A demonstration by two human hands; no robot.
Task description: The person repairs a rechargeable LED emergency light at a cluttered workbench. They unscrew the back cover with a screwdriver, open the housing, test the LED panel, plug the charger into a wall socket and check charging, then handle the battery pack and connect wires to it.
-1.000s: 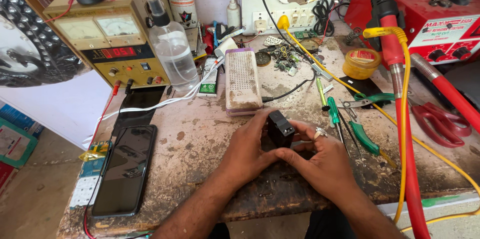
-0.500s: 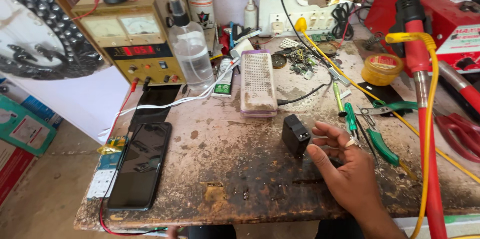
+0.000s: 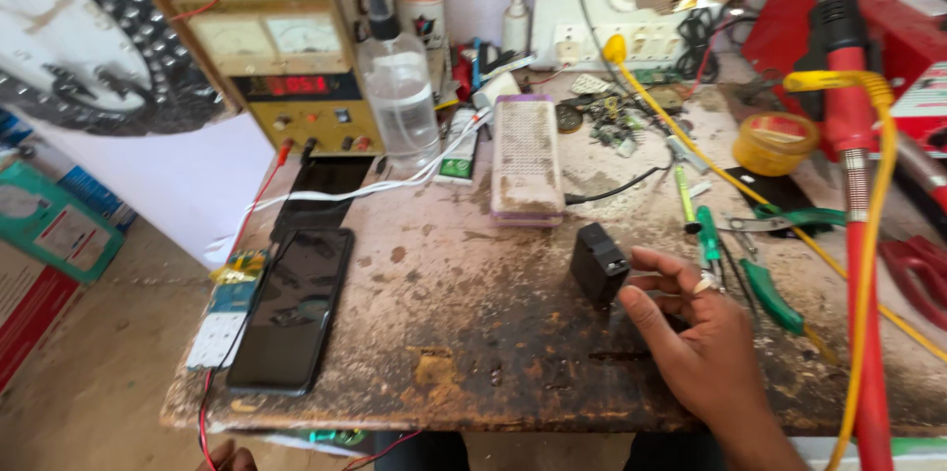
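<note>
- The right hand (image 3: 705,348) rests on the worn bench (image 3: 444,333), near its front edge, on the right side.
- Its fingers (image 3: 663,269) are loosely curled and a little apart; the thumb and one finger pinch the right side of a small black adapter (image 3: 598,264).
- The black adapter stands on the bench, near the middle, just below a long white and purple block (image 3: 526,157).
- A ring (image 3: 701,285) is on one finger of this hand.
- Only fingertips of the left hand (image 3: 229,455) show at the bottom edge, below the bench; I cannot tell how its fingers are set.
- A dark phone (image 3: 294,305) lies flat at the left side of the bench, well apart from the adapter.
- Green-handled tools (image 3: 769,293) lie just to the right of the right hand.
- A clear spray bottle (image 3: 397,86) stands at the back, beside a yellow power supply (image 3: 291,57).
- A yellow tin (image 3: 774,143) sits at the right back, and a red and yellow tool (image 3: 853,185) crosses the right side.
</note>
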